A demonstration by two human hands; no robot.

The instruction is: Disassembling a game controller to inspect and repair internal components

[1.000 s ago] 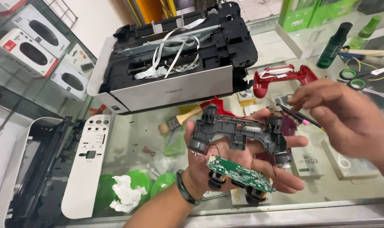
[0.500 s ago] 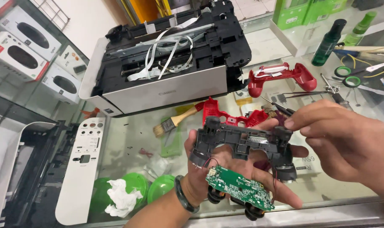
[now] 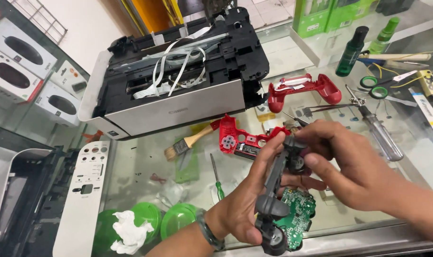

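Observation:
My left hand (image 3: pixel 247 204) grips a dark grey game controller frame (image 3: pixel 273 190), turned on edge, with a green circuit board (image 3: pixel 297 214) hanging off it and a thumbstick (image 3: pixel 274 243) at the bottom. My right hand (image 3: pixel 354 166) pinches the frame's upper end near another thumbstick (image 3: pixel 296 162). A red controller front shell (image 3: pixel 240 139) lies on the glass counter just behind my hands. A red rear shell (image 3: pixel 304 90) lies further back.
An opened printer (image 3: pixel 178 76) sits at the back. A paint brush (image 3: pixel 190 140), a green screwdriver (image 3: pixel 217 176), a larger screwdriver (image 3: pixel 375 126), scissors (image 3: pixel 385 83), two bottles (image 3: pixel 352 45), green lids with tissue (image 3: pixel 131 228), and a white panel (image 3: pixel 83 200) lie around.
The controller frame has turned from lying flat to standing on edge. My right hand moved in and down onto its upper end. The tweezers seen earlier in that hand are no longer visible.

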